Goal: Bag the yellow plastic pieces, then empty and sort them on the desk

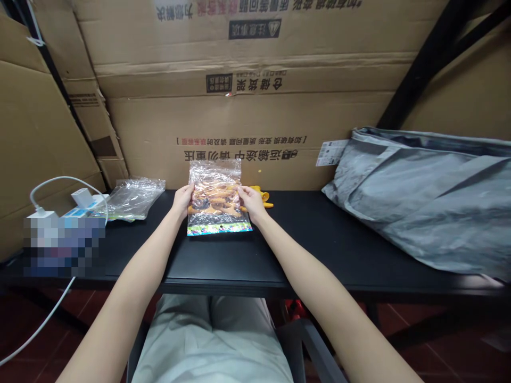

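A clear plastic bag (215,173) with a colourful printed strip along its near edge is held up over the black table. Orange-yellow and dark pieces show through its film, but I cannot make out what they are. My left hand (184,199) pinches the bag's left side. On the opposite side my right hand (250,201) grips the edge with its thumb on the film. Behind the right hand, loose yellow pieces (263,196) lie on the table, partly hidden by the hand and the bag.
More clear plastic bags (133,199) lie flat at the left. Beside them stand a white charger and cable (43,221). A large grey bag (423,202) takes up the table's right side. Cardboard sheets (247,117) wall off the back, and the black table's (223,271) front edge is at my lap.
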A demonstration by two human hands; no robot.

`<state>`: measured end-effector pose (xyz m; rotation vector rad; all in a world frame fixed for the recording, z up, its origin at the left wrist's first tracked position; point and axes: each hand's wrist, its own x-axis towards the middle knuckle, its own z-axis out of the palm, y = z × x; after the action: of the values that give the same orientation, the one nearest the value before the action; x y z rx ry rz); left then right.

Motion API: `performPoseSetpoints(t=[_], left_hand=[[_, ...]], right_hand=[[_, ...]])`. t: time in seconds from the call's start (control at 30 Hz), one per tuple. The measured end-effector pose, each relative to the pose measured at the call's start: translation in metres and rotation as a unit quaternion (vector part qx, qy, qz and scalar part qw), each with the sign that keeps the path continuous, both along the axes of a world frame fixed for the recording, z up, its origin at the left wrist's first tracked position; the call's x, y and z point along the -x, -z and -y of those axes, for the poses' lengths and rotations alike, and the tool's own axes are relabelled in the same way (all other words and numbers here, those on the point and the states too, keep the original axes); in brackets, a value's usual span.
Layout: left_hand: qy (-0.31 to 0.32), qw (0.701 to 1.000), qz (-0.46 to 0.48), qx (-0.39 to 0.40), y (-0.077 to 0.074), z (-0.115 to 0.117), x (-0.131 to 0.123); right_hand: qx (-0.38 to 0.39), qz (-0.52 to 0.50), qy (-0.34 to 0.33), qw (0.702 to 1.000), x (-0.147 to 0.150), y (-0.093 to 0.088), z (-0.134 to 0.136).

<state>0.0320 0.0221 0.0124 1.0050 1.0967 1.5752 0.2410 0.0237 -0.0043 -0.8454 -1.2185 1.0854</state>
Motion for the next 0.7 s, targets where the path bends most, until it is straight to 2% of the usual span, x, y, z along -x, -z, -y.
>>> performPoseSetpoints(t=[0.1,0.2,0.33,0.5,0.7], left_hand=[[-0.005,1.0,0.018,0.004,-0.0012,0.0007,-0.0014],[-0.003,1.0,0.027,0.001,-0.0015,0.0002,-0.0003],[-0.023,0.999,0.038,-0.015,0.0005,-0.0014,0.0025],[-0.111,0.993,-0.032,-0.025,0.0052,-0.0045,0.0044],[-0.104,0.994,-0.036,-0.026,0.0077,-0.0074,0.0059]], right_hand=[[0.012,-0.019,0.03,0.999,0.0002,0.0001,-0.0027],[0.003,-0.017,0.031,0.999,-0.0012,-0.0006,-0.0031],[0.007,0.001,-0.005,1.0,-0.002,-0.0024,0.0008],[0.032,0.023,-0.057,0.998,0.0008,-0.0042,0.0053],[0.05,-0.002,-0.041,0.998,0.0006,-0.0017,0.0017]])
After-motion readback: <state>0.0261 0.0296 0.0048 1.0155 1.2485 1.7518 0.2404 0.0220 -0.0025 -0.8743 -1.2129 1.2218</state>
